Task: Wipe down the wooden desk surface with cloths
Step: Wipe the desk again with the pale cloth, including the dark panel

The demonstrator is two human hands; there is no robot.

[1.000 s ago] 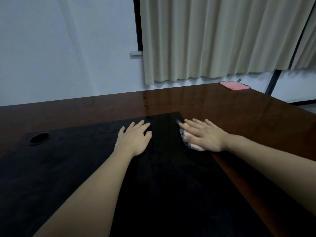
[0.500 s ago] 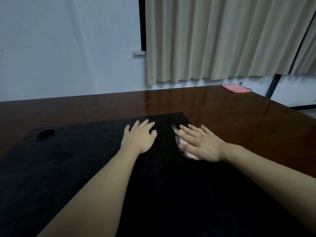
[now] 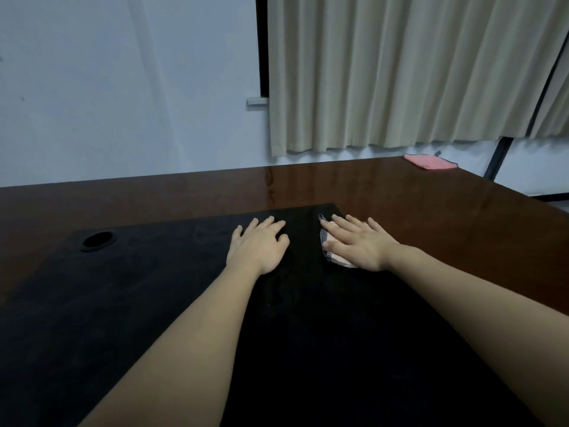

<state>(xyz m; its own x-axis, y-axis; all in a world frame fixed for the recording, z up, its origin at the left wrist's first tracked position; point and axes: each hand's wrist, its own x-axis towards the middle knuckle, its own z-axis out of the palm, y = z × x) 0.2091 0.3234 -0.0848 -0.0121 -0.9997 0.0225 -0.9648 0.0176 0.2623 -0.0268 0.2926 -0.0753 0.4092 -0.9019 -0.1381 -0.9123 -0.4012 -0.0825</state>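
Note:
The glossy wooden desk [image 3: 431,211] carries a large black mat [image 3: 154,303] across its near part. My right hand [image 3: 360,245] lies flat, fingers straight, pressing a small folded cloth [image 3: 327,241] with a checked pattern and a pale pink side onto the mat near its far right corner. Most of that cloth is hidden under the palm. My left hand [image 3: 260,245] rests palm down on the mat just to the left, fingers relaxed, nothing under it that I can see. A second, pink cloth [image 3: 429,161] lies at the desk's far right corner.
A round cable hole [image 3: 98,240] sits at the mat's far left corner. A white wall and beige curtain [image 3: 400,72] stand behind the desk. The desk's right edge runs diagonally from the pink cloth toward me.
My right hand slid the cloth a little leftward along the mat between the first two frames. Both hands keep about the same spacing, and the left hand stays flat.

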